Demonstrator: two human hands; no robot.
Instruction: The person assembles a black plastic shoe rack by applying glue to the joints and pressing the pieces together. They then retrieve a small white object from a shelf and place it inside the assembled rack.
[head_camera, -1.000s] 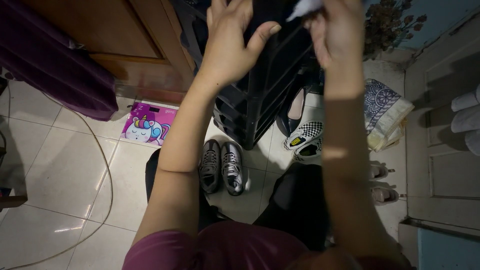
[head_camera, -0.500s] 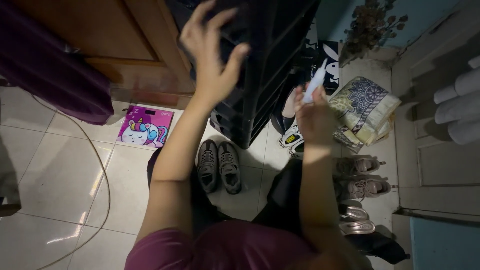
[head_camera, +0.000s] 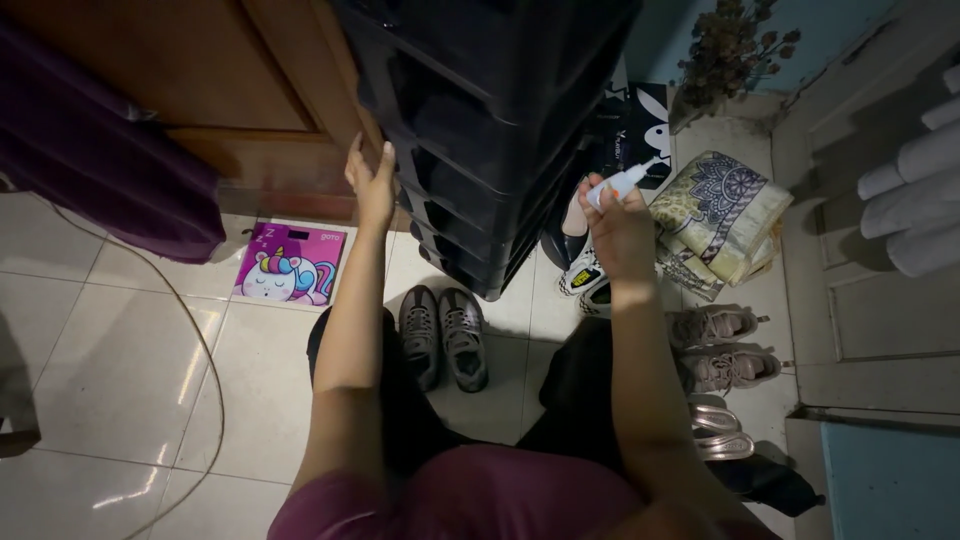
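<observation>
Your right hand (head_camera: 622, 222) was closed round a small white plastic tube (head_camera: 622, 182), nozzle end pointing up & right, just beside the front right corner of the tall black plastic drawer rack (head_camera: 480, 110). Your left hand (head_camera: 370, 180) was open, fingers spread, palm against the rack's left side near the brown wooden cabinet (head_camera: 230, 90). On the pale tiled floor (head_camera: 130, 350) betw. your knees: a pair of grey lace-up sneakers (head_camera: 445, 335), toes toward the rack. Right of your forearm, a pair of dusty pink sneakers (head_camera: 720, 345) & metallic pink sandals (head_camera: 720, 432) below them. A black-and-white checkered slip-on shoe (head_camera: 582, 275) sat under your right wrist, partly hidden. Folded patterned cloth (head_camera: 725, 215) lay just right of the tube. A pink unicorn-print mat (head_camera: 290, 265) lay left of your left arm, w/ a thin cable (head_camera: 205, 340) curving across the tiles.
</observation>
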